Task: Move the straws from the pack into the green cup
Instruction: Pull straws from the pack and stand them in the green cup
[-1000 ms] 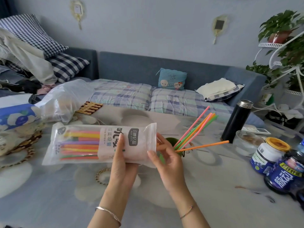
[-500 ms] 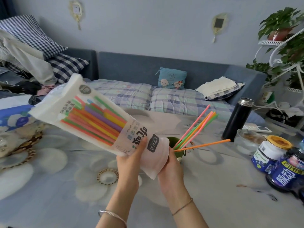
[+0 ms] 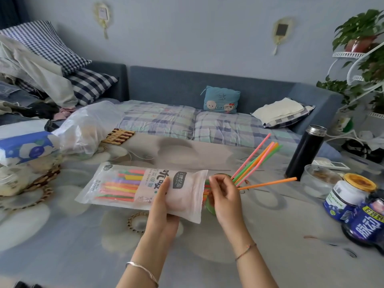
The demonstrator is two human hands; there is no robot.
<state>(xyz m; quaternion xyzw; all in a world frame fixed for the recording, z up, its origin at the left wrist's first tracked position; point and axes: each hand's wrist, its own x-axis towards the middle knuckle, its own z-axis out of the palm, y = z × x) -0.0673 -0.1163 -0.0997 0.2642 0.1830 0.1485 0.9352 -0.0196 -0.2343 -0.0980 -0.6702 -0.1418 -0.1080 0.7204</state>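
Observation:
A frosted plastic pack of coloured straws [image 3: 124, 187] lies level just above the table, its mouth pointing right. My left hand [image 3: 163, 206] is shut on the pack near that mouth. Straw tips [image 3: 205, 192] peek out of the mouth. My right hand [image 3: 226, 196] is at the mouth with curled, parted fingers, and I see nothing gripped in it. The green cup [image 3: 209, 207] stands behind my right hand, mostly hidden. Several straws [image 3: 255, 161] lean out of it to the right, and one orange straw [image 3: 268, 183] lies lower.
At the right stand a black flask [image 3: 305, 154], a glass bowl [image 3: 318, 181], a yellow-lidded jar [image 3: 351, 194] and a blue bottle [image 3: 365, 223]. A tissue pack [image 3: 27, 148], a clear plastic bag [image 3: 87, 129] and a wooden mat [image 3: 118, 137] lie at the left.
The pack was tilted up to the left half a second ago and now lies level again. My right hand came out from under the pack to its mouth.

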